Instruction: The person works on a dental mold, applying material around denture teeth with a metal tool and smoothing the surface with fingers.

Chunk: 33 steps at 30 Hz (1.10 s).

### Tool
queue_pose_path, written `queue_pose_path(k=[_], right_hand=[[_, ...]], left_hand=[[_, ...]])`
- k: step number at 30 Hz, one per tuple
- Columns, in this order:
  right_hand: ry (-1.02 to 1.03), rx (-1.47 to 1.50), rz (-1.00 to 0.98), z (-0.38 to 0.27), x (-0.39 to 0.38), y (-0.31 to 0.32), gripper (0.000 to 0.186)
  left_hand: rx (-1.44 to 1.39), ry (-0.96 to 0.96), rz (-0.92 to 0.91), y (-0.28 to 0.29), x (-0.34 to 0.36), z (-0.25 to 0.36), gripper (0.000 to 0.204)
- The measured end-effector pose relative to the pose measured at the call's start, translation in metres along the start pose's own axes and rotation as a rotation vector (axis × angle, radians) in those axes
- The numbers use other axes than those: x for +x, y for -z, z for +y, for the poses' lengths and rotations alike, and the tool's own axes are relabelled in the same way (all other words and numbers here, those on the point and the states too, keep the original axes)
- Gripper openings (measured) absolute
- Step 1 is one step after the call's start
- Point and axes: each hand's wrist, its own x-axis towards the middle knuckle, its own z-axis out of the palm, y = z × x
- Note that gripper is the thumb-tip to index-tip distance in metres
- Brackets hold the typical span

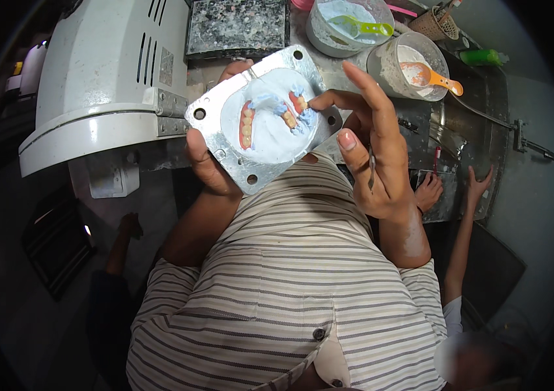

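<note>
A square silver metal plate [232,159] is clasped before the cream-and-grey striped shirt [277,277] by the left hand [215,173]; pink-and-cream tooth rows [246,125] are already embedded in pale-blue plaster [269,140], blue crumbs [307,117] seemingly uncleared; the right hand [382,156] is spread.

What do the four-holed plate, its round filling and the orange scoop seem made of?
Plate: probably metal, going by its shiny, silvery, scuffed face. Filling: likely plaster or similar, being pale, matte and chalky. Scoop: apparently plastic, smooth and bright orange.
</note>
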Motion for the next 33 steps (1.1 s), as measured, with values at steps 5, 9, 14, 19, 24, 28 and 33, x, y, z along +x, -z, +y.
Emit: queue_pose_path(k=[5, 9, 14, 19, 24, 28, 33], right_hand=[[0.015, 0.004, 0.010, 0.003, 0.003, 0.000, 0.058], [0.029, 0.022, 0.004, 0.003, 0.005, 0.000, 0.056], [0.003, 0.028, -0.009, 0.000, 0.005, -0.001, 0.053], [-0.022, 0.046, -0.023, -0.005, 0.004, -0.001, 0.052], [-0.013, 0.056, 0.007, -0.006, 0.002, -0.003, 0.052], [-0.020, 0.014, 0.024, -0.010, 0.002, -0.003, 0.052], [-0.029, -0.022, 0.023, -0.006, -0.002, -0.004, 0.052]], left_hand=[[-0.021, 0.020, 0.014, -0.002, 0.000, 0.000, 0.098], [-0.023, 0.024, 0.009, -0.002, 0.001, 0.002, 0.099], [0.062, 0.025, -0.032, -0.003, 0.004, 0.003, 0.104], [0.007, 0.043, -0.057, -0.003, 0.004, 0.003, 0.105], [0.031, 0.033, -0.011, -0.004, 0.003, 0.002, 0.105], [-0.021, -0.025, 0.037, -0.007, 0.003, -0.001, 0.104], [-0.036, -0.021, 0.011, -0.002, 0.002, 0.001, 0.104]])
